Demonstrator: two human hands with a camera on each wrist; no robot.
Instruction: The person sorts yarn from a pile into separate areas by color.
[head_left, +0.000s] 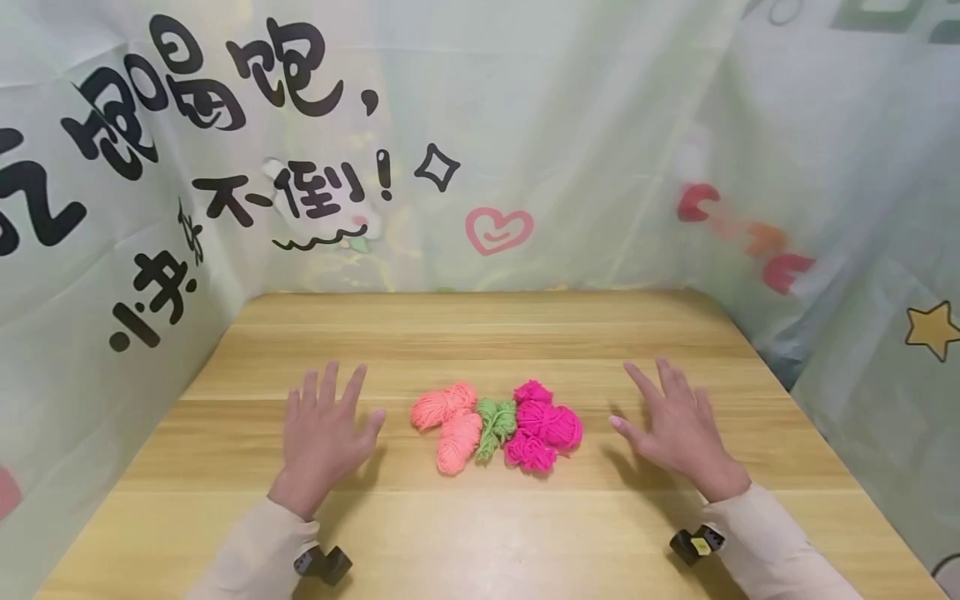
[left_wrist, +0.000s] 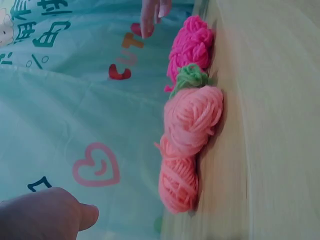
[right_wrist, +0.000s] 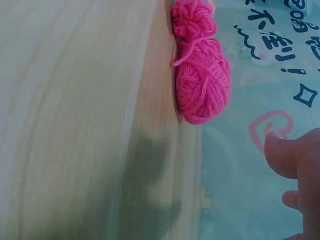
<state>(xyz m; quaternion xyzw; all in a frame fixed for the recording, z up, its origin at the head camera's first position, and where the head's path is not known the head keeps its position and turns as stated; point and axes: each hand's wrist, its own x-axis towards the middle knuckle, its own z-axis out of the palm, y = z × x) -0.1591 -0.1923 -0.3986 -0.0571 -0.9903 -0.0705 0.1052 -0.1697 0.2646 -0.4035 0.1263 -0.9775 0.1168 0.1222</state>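
Bundles of coral-pink wound yarn [head_left: 459, 443], two plump ovals, lie touching each other near the middle of the pale wood-grain table [head_left: 480, 533]. Just to their right sits a smaller, knotted bundle of leaf-green yarn [head_left: 495, 427], and against its other side rests a lumpy cluster of bright magenta yarn [head_left: 555, 425] — several wound masses pressed together, their exact number hard to tell.

The left hand [head_left: 322, 442] is empty, its fingers spread and its back facing up, beside the coral pair but apart from it. The right hand [head_left: 678, 433] is empty too, fingers extended and parted, near the outer side of the magenta cluster without touching it. Shadows on the wood suggest that both hands are held above the surface. Beige sleeves [head_left: 255, 558] cover the forearms, with a small black device [head_left: 324, 565] at each wrist, and pale printed cloth [head_left: 600, 125] hangs behind.

Each bundle should prove light, soft and squashy, with fuzzy fibres that grip well rather than slip. Little here looks breakable, though winding could loosen: a stray strand [right_wrist: 181, 59] shows on the magenta in the right wrist view. The best hold is probably round a bundle's middle, thumb opposite fingers, gathering all the wraps at once — never by a loose end.
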